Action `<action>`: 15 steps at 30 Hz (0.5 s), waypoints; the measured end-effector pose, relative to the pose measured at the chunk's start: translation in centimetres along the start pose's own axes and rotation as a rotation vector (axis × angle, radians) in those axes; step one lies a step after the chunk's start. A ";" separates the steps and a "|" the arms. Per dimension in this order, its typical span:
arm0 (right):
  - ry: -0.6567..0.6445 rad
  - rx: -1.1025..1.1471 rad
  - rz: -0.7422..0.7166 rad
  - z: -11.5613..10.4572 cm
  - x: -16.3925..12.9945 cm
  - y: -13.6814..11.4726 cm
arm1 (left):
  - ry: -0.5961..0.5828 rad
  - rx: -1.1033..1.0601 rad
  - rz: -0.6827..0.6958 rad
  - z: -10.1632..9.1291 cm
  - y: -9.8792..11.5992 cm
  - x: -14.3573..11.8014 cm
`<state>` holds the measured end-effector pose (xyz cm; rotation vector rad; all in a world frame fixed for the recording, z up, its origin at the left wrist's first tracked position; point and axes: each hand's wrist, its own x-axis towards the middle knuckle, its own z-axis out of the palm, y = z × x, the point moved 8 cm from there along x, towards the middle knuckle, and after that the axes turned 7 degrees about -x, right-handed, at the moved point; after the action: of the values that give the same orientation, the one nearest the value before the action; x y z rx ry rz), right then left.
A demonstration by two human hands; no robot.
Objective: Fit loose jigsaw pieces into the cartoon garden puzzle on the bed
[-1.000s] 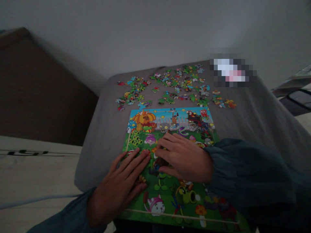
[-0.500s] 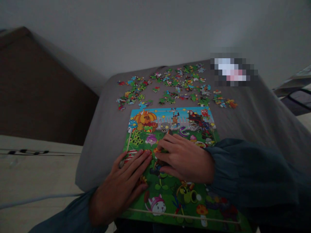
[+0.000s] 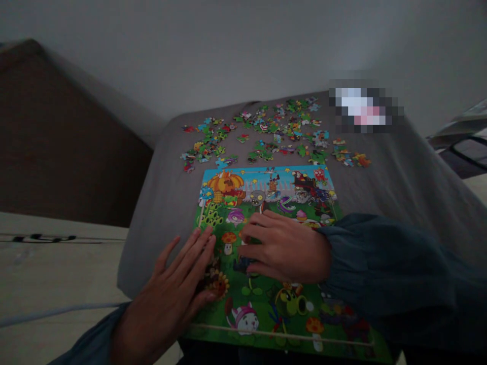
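Nearest, a flat, rectangular picture board (image 3: 262,324) with a brightly printed cartoon scene, mostly green, lies under both hands on a grey cloth-covered surface (image 3: 155,208); a thin pale line runs just inside its near edge.

The left hand (image 3: 167,289) has just slid outward to the left, uncovering a printed orange-capped mushroom (image 3: 229,242); this seems to leave the right hand alone over the middle of the picture. The left hand lies flattened across the board's left edge, its thumb apart from its fingers, with nothing visible in its grasp. The right hand (image 3: 289,248) has kept its place, fingers bent downward; whether they close on anything is hidden. Its dark blue-green sleeve (image 3: 380,268) is soft and gathered at the cuff.

Beyond the board's sky-blue far edge, loose, multicoloured jigsaw pieces (image 3: 207,137) with knobbed outlines lie scattered and partly clustered on the smooth cloth. Farthest stands a plain, pale grey wall (image 3: 243,50).
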<state>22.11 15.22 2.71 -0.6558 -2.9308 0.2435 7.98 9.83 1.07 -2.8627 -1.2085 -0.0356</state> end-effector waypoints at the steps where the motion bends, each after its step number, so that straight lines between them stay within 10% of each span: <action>1: 0.000 -0.017 -0.033 0.0 0.0 -0.3 | -0.012 0.004 0.010 0.0 0.3 -0.5; 9: -0.020 -0.089 -0.019 0.4 -0.4 -1.6 | -0.052 -0.009 0.022 0.0 2.1 -4.2; 15: -0.087 -0.032 0.019 0.5 -0.6 -1.6 | -0.087 0.004 -0.116 -0.1 -0.3 -6.2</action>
<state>21.91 13.45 2.48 -0.6950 -3.0187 0.2334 3.40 5.61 0.98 -2.8143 -1.3877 0.0888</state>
